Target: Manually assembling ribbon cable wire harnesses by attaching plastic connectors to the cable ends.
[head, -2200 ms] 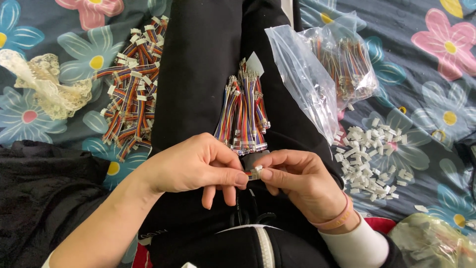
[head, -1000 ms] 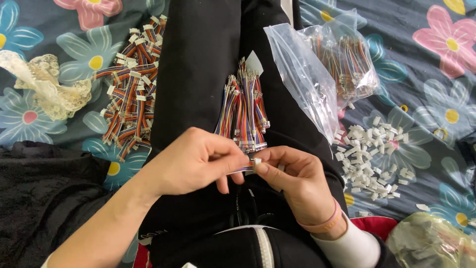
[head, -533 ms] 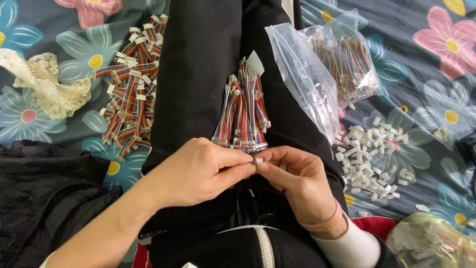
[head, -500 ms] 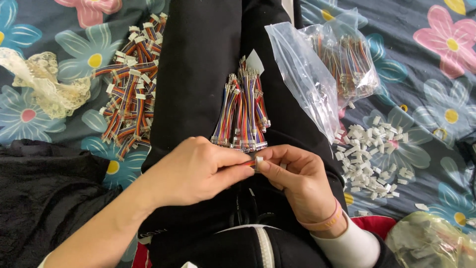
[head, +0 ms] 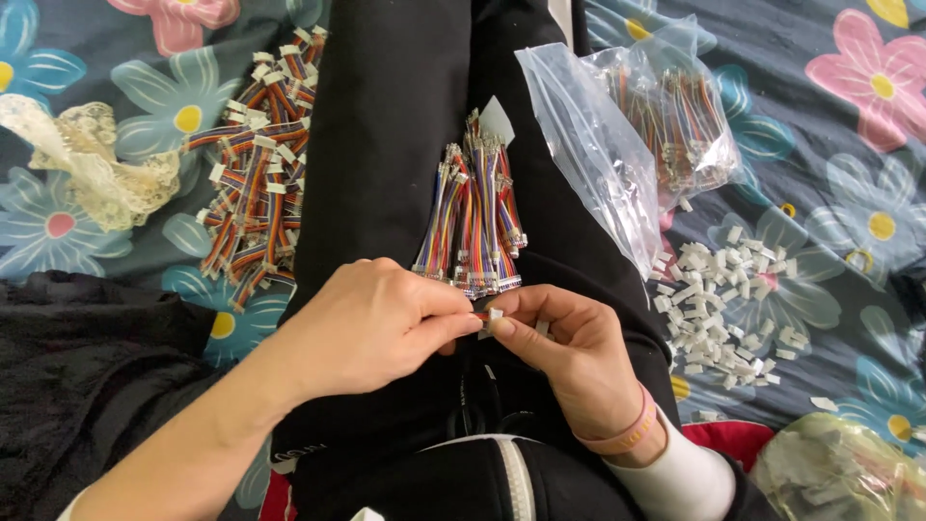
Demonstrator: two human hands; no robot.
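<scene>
My left hand [head: 371, 323] and my right hand [head: 569, 347] meet over my lap, on black trousers [head: 405, 125]. Between their fingertips sits a small white plastic connector [head: 494, 315] with a short piece of coloured ribbon wire, pinched from both sides. Just beyond the fingers a bundle of multicoloured ribbon wires [head: 473, 217] lies along my thigh. A pink band circles my right wrist.
A pile of wires fitted with white connectors [head: 256, 164] lies to the left on the flowered bedspread. Loose white connector housings [head: 723, 309] are scattered at right, below a clear plastic bag of wires [head: 646, 125]. Cream lace [head: 92, 169] lies far left, and black fabric [head: 87, 386] lower left.
Both hands have stayed over my lap with small finger shifts; the fingertips have closed in tighter around the white connector.
</scene>
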